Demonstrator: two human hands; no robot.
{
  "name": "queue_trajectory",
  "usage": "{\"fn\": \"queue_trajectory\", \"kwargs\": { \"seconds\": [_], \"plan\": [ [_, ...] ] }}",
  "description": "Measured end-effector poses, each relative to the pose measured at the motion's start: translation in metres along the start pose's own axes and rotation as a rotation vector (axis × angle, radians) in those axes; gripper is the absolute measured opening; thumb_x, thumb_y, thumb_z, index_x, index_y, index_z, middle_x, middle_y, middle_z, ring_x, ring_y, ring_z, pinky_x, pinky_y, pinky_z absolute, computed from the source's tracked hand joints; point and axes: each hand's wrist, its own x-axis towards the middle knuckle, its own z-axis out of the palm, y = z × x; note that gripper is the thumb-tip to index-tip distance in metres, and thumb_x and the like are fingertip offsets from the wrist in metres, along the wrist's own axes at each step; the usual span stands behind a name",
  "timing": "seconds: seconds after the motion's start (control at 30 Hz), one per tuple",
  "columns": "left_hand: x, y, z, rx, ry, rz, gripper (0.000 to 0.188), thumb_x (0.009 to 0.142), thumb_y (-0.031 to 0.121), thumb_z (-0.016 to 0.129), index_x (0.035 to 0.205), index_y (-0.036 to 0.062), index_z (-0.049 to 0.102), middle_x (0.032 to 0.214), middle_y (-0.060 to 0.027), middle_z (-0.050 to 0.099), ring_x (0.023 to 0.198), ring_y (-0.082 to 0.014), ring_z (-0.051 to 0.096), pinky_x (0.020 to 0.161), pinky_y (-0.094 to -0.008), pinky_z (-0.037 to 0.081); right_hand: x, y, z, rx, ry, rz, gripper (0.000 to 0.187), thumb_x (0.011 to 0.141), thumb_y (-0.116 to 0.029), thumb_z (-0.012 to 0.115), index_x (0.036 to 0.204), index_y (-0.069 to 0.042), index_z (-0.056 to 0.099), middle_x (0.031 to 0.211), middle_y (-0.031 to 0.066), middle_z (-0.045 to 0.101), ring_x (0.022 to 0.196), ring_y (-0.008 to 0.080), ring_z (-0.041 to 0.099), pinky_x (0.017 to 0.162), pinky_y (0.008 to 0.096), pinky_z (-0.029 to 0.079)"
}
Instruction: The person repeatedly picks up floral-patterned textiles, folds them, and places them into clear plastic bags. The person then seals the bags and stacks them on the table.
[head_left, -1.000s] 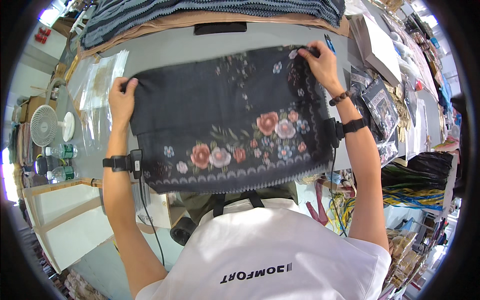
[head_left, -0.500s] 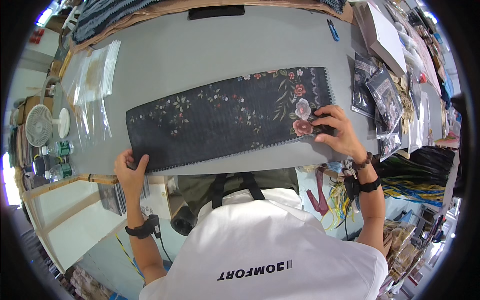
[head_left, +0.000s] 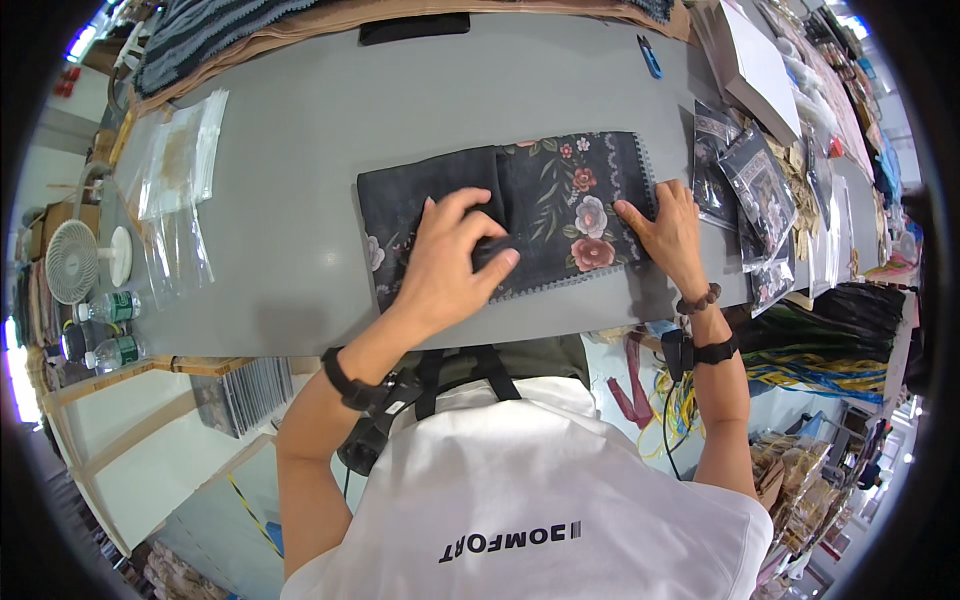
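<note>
- The folded dark floral cloth lies on the tabletop, centre of the frame.
- The left hand curls over its left part; whether it grips cannot be told.
- The right hand, unclenched, touches its right edge.

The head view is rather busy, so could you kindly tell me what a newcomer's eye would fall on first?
It would probably be the folded black floral cloth near the front edge of the grey table, its pink and white flowers bright toward its right end. The left hand is over its left half, and the right hand is at its right edge. Next might come the white fan at the far left.
</note>
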Motion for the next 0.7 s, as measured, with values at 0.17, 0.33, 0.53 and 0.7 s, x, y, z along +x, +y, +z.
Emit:
{"fn": "queue_trajectory", "kwargs": {
  "seconds": [0.17, 0.33, 0.53, 0.7],
  "plan": [
    [-0.006, -0.007, 0.005, 0.098, -0.022, 0.132, 0.033, 0.093, 0.032, 0.076, 0.113, 0.0059, 0.071, 0.149, -0.0150, 0.052, 0.139, -0.0361, 0.049, 0.119, -0.0522, 0.035, 0.009, -0.021, -0.023, 0.769, -0.153, 0.202, 0.038, 0.098, -0.028, 0.075, 0.117, 0.003, 0.064, 0.103, 0.0101, 0.072, 0.094, 0.0179, 0.066, 0.083, 0.0338, 0.053],
    [-0.029, -0.016, -0.012, -0.201, 0.249, -0.023, 0.027, 0.102, 0.025, 0.067, 0.120, 0.0044, 0.069, 0.130, -0.0158, 0.066, 0.105, -0.0267, 0.070, 0.088, -0.0367, 0.057, 0.022, -0.088, -0.048, 1.129, -0.086, 0.016, 0.027, 0.098, -0.011, 0.071, 0.121, 0.000, 0.064, 0.101, 0.0040, 0.074, 0.091, 0.0085, 0.066, 0.083, 0.0274, 0.055],
    [-0.049, -0.028, -0.042, -0.794, 0.280, -0.496, 0.040, 0.113, 0.030, 0.044, 0.130, 0.0001, 0.065, 0.099, -0.0124, 0.074, 0.079, -0.0178, 0.073, 0.071, -0.0283, 0.058, 0.026, -0.186, -0.032, 0.999, -0.260, -0.416, 0.028, 0.096, -0.010, 0.072, 0.121, -0.003, 0.065, 0.082, 0.0070, 0.069, 0.068, 0.0103, 0.056, 0.061, 0.0321, 0.049],
    [-0.035, -0.027, -0.037, -0.151, 0.278, -0.094, 0.019, 0.104, 0.009, 0.061, 0.117, 0.0023, 0.072, 0.094, -0.0105, 0.074, 0.079, -0.0175, 0.071, 0.070, -0.0291, 0.056, 0.023, -0.174, -0.036, 1.127, -0.249, 0.001, 0.020, 0.097, -0.011, 0.072, 0.115, -0.001, 0.069, 0.085, 0.0025, 0.071, 0.073, 0.0076, 0.056, 0.065, 0.0280, 0.049]
  ]
}}
